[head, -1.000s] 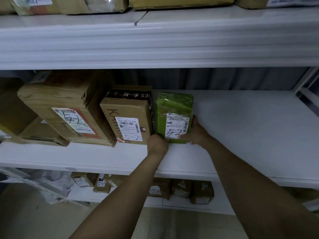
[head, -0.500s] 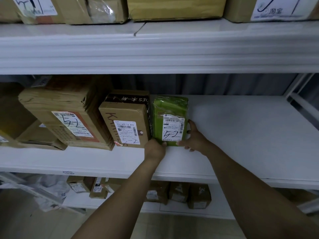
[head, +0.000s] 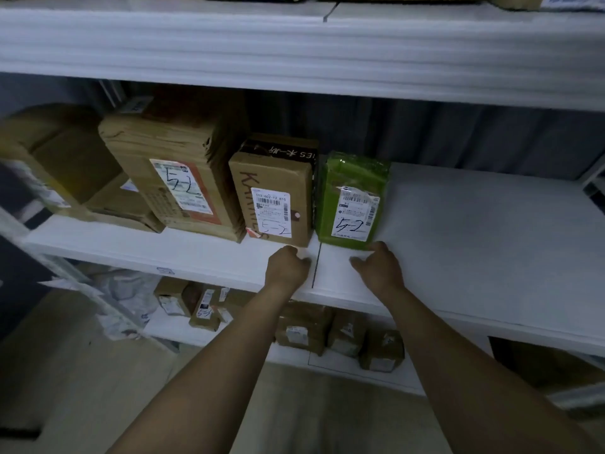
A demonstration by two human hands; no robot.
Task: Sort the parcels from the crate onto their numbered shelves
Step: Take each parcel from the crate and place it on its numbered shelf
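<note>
Marked 5-2, the green parcel (head: pixel 353 198) stands on the middle shelf (head: pixel 474 240), just beside a brown box (head: pixel 273 194) marked alike. Just in front of it: left hand (head: pixel 288 268) clenched on nothing, right hand (head: pixel 379 268) slack and empty. Placing looks done; next move calls for another parcel from the crate, out of view.

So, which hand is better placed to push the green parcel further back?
Probably the right hand: it is empty, just before the green parcel. The left hand is before the brown box.
</note>
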